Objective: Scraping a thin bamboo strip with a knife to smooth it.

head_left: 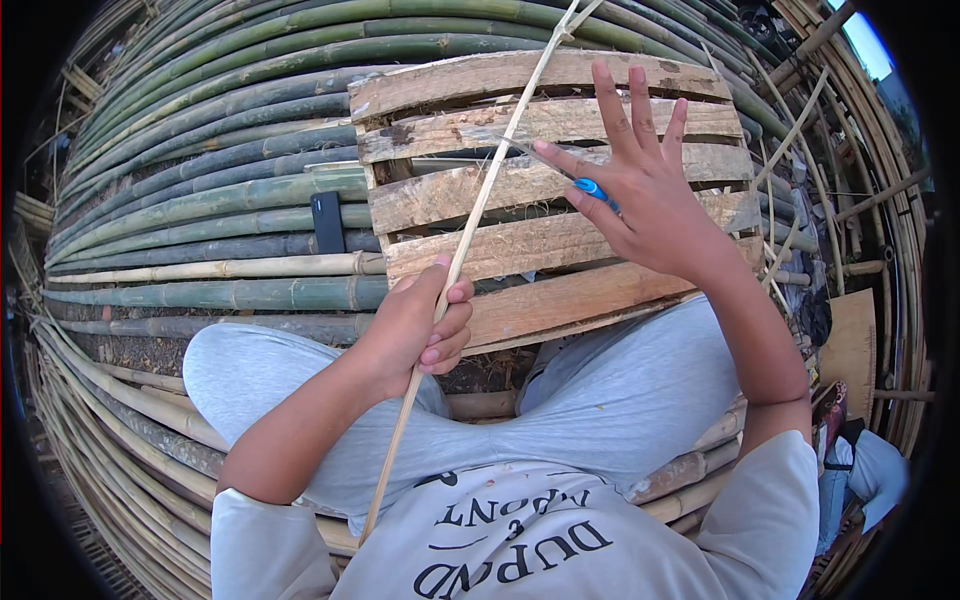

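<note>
Sitting on a big pile of green and yellow bamboo poles (pixel 200 200), the person keeps a rough wooden pallet of pale brown slats (pixel 520 190) in front of the knees, in the head view. The left hand (pixel 415 325), at about 7 o'clock from the picture centre, is closed in a fist around a long thin pale bamboo strip (pixel 480 205). This strip runs slanted from 6 o'clock near the grey shirt up to 12 o'clock, crossing over the pallet slats. The right hand (pixel 640 190), at about 2 o'clock, is opened wide with the fingers spread apart, above the pallet. A small blue object (pixel 592 189) sits between the thumb and the palm; I cannot tell what it is. A dark flat rectangular object (pixel 327 222) lies on the poles at 9 o'clock of the pallet.
</note>
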`<state>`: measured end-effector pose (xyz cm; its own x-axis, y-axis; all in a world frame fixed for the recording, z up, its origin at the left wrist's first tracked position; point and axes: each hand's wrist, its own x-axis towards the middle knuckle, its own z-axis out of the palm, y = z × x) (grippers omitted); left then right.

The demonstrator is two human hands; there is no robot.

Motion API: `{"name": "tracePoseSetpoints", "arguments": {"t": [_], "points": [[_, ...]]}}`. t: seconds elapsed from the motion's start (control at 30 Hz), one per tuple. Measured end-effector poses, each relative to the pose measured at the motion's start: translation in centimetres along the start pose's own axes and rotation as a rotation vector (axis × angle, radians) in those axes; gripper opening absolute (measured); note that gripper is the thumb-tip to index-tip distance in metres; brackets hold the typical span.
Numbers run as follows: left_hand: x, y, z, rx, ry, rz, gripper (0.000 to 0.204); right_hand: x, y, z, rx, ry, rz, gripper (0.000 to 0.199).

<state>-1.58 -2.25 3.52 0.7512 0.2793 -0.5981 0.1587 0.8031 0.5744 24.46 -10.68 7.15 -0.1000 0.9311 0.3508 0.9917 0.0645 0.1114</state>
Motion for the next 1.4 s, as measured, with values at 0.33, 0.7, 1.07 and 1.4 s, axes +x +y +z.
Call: {"name": "tracePoseSetpoints", "arguments": {"t": [0.33,0.7,1.07,1.4], "points": [[-0.5,0.6,-0.4,-0.037,-0.036,-0.081,0.040,4.0,-1.1,1.5,0.135,-0.140,-0.073,0.045],[-0.5,1.6,-0.1,-0.050,-0.043,-0.107,0.040,2.9,5.2,6.5,-0.054,-0.388,0.289,0.064],[-0.9,1.4,0.6,-0.051,-0.021,-0.113,0.040,7.4,7.6,3.6,-0.043,-1.094,0.226,0.113],[-1.0,2.2,0.9,-0.073,-0.016,-0.124,0.040,8.7,8.8,5.7,-0.063,-1.396,0.081,0.110]]}}
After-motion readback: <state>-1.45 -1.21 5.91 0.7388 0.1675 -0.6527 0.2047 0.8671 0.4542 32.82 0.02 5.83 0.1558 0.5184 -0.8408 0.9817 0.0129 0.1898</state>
